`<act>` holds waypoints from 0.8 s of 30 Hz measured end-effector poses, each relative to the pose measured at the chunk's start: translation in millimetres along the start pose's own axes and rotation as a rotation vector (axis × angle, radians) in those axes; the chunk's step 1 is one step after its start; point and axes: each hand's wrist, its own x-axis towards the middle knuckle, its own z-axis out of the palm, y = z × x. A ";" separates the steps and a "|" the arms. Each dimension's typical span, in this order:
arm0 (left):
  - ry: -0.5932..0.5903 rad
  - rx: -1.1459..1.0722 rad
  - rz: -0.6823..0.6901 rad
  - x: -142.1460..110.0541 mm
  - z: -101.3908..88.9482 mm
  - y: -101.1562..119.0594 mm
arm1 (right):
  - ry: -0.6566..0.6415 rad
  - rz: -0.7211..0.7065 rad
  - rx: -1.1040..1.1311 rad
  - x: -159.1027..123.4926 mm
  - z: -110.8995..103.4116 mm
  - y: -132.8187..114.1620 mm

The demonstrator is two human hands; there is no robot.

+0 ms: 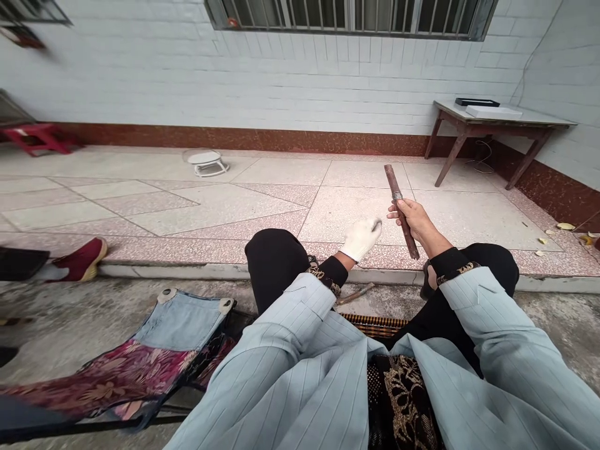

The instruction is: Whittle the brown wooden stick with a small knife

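Note:
A dark brown wooden stick (392, 179) stands tilted in my bare right hand (414, 217), the fingers and thumb closed around its middle. Thin grey wire (397, 195) is wound round the stick just above my thumb. My left hand (360, 239) wears a white knitted glove and is closed a little to the left of the stick, apart from it. A greyish patch shows at the gloved fingertips; whether they pinch something small is unclear. Below the gloved hand, another thin stick (355, 294) lies low between my knees.
A woven basket edge (375, 325) shows between my legs. To the left stands a folding chair (182, 322) with patterned cloth. Another person's red shoe (84, 259) rests near the step edge (164, 272). Farther off are a small white stool (206, 159) and a wooden table (501, 122).

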 end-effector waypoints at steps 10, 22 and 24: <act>-0.319 -0.216 0.146 -5.9 -7.5 -1.0 | -0.011 0.035 -0.144 9.4 -5.0 17.5; -0.201 -0.116 0.106 -3.6 4.5 -8.1 | 0.024 -0.141 -1.297 11.8 -15.2 22.1; -0.190 0.011 0.151 -3.4 2.1 -6.4 | -0.025 -0.113 -1.425 8.8 -13.6 20.2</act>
